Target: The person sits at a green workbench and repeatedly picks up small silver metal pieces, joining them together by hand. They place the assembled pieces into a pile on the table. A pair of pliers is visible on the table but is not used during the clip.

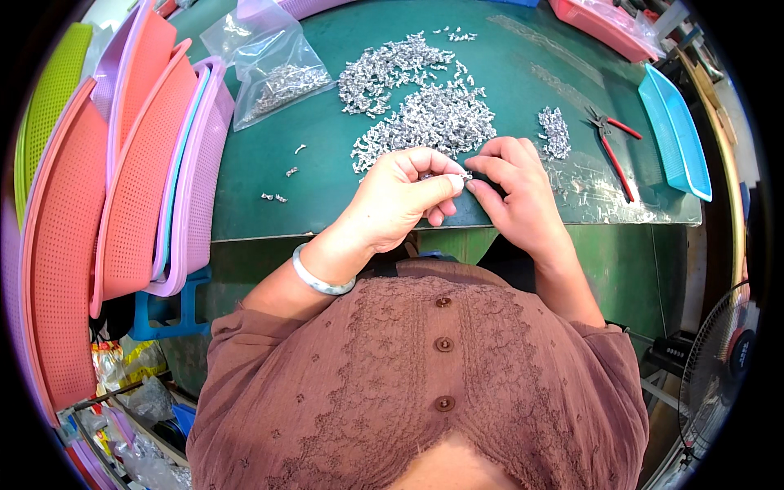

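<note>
My left hand (416,189) pinches a small silvery metal part (466,175) between thumb and index finger, just above the table's near edge. From the other side the fingertips of my right hand (516,186) close on the same part. Its exact shape is mostly hidden by the fingers. Right beyond my hands lies a large heap of small metal parts (441,114), with another heap (384,72) behind it. A smaller pile (554,133) sits to the right of my right hand. Red-handled pliers (611,147) rest open beyond that pile.
The green table (269,216) also holds a clear plastic bag (278,77) of metal parts and a few loose ones at left. Stacked coloured baskets (139,188) stand left. A blue basket (674,131) lies at the right edge, a pink one (600,28) behind. A fan (719,367) stands lower right.
</note>
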Tool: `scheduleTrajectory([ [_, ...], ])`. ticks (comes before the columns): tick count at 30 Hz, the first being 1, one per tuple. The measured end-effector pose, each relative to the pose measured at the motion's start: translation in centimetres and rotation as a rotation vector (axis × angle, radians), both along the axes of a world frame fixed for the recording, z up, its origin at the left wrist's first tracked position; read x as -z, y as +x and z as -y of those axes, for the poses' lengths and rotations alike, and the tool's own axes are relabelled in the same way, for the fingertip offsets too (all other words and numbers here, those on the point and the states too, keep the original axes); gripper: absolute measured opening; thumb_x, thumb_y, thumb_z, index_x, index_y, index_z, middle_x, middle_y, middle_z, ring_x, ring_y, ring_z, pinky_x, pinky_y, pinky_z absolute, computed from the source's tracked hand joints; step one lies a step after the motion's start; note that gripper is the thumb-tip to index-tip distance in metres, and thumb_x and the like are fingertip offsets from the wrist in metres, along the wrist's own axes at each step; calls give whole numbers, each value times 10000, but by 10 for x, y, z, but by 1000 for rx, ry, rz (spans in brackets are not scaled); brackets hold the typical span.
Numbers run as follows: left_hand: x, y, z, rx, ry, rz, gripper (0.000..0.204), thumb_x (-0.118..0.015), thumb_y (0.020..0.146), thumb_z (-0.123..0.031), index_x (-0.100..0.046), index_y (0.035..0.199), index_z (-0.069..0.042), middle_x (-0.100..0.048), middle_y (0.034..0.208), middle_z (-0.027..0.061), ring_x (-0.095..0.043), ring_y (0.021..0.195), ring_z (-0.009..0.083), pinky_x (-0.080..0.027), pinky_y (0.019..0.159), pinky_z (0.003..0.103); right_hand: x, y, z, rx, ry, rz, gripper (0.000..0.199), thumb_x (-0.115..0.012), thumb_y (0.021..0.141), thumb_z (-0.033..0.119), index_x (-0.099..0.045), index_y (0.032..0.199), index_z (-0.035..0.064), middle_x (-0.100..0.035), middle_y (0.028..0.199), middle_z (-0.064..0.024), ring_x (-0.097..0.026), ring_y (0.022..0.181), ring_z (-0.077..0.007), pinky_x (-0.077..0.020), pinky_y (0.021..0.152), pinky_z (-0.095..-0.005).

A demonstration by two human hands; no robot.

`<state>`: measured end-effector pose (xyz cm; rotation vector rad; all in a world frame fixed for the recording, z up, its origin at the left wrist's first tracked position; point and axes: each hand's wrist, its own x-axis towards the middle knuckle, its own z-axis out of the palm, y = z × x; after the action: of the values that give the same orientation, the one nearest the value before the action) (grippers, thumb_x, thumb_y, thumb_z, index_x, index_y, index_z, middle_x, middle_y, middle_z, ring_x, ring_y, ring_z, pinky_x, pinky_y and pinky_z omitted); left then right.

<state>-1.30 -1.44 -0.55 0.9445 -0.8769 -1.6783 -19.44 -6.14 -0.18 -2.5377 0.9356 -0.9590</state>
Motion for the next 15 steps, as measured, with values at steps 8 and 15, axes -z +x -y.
scheduleTrajectory([
  [8,-2,2,0,-25,39,-84,74,-567,851,-56,-584,912,-18,-615,793,63,-589,623,108,-472,519,207,2,2,2,-12,32,52,132,-668,683,27,-599,794,45,-562,805,-70,-518,785,-272,-425,720,-357],
  [15,3,10,4,-13,43,-262,122,-495,840,-45,-558,936,-4,-612,848,112,-607,667,161,-490,541,229,7,1,1,11,200,211,122,-652,712,-14,-596,810,33,-591,773,-72,-566,752,-241,-447,679,-318],
])
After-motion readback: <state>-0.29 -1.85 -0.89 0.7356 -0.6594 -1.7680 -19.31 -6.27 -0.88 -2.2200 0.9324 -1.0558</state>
